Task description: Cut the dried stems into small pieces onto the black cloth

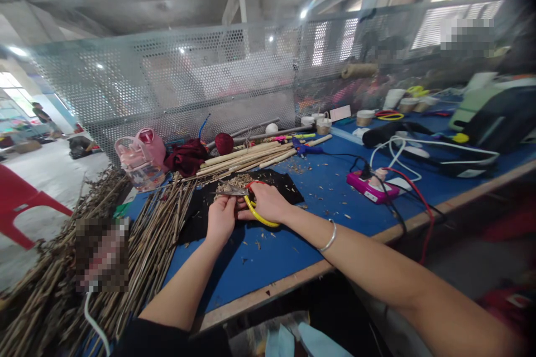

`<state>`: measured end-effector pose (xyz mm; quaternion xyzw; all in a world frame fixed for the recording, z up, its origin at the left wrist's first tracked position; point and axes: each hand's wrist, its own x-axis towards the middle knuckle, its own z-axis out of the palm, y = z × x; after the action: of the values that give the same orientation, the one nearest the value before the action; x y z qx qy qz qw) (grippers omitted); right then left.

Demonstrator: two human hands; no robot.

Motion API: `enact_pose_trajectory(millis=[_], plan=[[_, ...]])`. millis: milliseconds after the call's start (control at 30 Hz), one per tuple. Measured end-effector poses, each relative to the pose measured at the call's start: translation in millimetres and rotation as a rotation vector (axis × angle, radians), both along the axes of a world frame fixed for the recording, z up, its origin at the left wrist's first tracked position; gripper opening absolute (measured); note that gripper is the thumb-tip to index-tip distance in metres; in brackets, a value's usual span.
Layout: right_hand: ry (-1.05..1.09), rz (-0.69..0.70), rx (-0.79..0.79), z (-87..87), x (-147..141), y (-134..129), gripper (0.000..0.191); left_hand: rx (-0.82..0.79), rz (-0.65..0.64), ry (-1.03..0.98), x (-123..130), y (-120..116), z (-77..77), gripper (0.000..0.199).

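Note:
My right hand (268, 202) is closed around the yellow and red handles of a pair of scissors (260, 217). The metal blades point left, just above my left hand (221, 216). My left hand's fingers are pinched together close to the blades; what they hold, if anything, is too small to make out. Both hands are over a black cloth (195, 217) on the blue tabletop. A heap of small pale plant clippings (237, 181) lies on the cloth behind the blades, and more bits are scattered around.
Long dry stalks (154, 228) spread across the left side. Pale sticks (247, 155) lie behind the cloth, near dark red fabric (186, 157) and a pink bottle (140, 162). A blue glue gun (305, 148) and a magenta power strip (371, 187) with cables are to the right.

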<state>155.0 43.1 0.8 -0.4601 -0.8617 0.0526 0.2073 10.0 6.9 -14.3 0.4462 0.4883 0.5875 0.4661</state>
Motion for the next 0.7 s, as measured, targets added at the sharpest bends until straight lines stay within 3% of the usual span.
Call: enact_pose_trajectory(millis=[267,467,700], plan=[[0.019,0.004,-0.014,1.8,-2.4,0.1,0.071,0.029,0.002,-0.080,5.6,-2.1,2.7,0.029],[0.007,-0.025,-0.037,2.8,-2.9,-0.2,0.075,0.042,0.058,-0.024,2.8,0.8,-2.7,0.026],[-0.009,-0.015,-0.007,2.0,-3.0,-2.4,0.078,0.008,0.036,0.030,6.9,-6.0,6.4,0.021]])
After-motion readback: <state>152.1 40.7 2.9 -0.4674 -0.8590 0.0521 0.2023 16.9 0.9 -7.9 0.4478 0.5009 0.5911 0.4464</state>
